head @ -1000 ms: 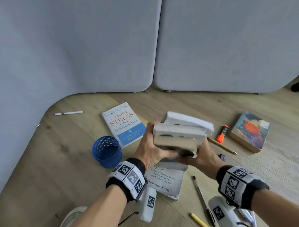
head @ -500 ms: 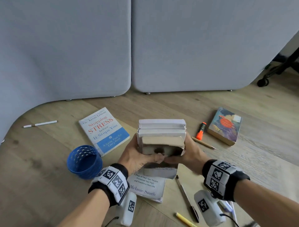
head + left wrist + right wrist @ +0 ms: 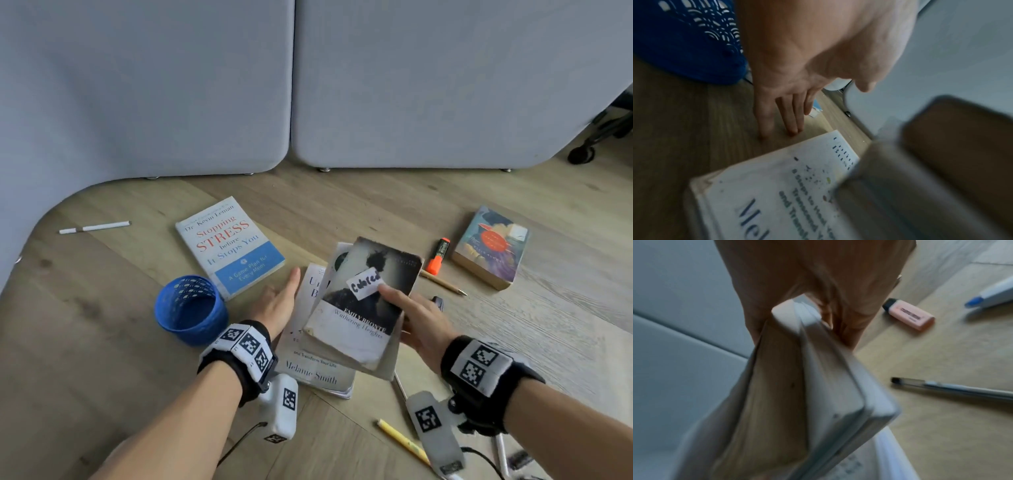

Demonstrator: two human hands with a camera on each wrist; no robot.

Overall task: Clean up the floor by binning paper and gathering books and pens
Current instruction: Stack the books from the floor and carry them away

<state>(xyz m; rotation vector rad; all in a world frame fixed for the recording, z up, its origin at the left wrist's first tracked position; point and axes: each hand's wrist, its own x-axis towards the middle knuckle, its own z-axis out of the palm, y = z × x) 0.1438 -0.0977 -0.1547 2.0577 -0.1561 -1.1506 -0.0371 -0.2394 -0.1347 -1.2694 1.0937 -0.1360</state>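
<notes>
My right hand (image 3: 406,310) grips a small stack of books, thumb on the top cover and fingers underneath. The top one is a worn dark paperback, Wuthering Heights (image 3: 363,301), with a handwritten label. The stack (image 3: 797,394) hangs tilted just above a white Melanie Smith book (image 3: 315,373) lying on the wooden floor. My left hand (image 3: 277,301) is beside the stack, fingers straight and holding nothing, its fingertips (image 3: 791,129) down by the floor next to the white book (image 3: 777,186).
A Stopping Stress book (image 3: 229,246), a blue mesh cup (image 3: 190,310) and a white pen (image 3: 94,227) lie to the left. At right are an orange highlighter (image 3: 438,255), a pencil (image 3: 442,282) and a colourful book (image 3: 489,246). A yellow pencil (image 3: 402,440) lies near me. Grey panels stand behind.
Both hands held the stack edge-on before. The left hand has let go and opened out to the left, and the right hand has tipped the stack cover-up and lowered it over the white book.
</notes>
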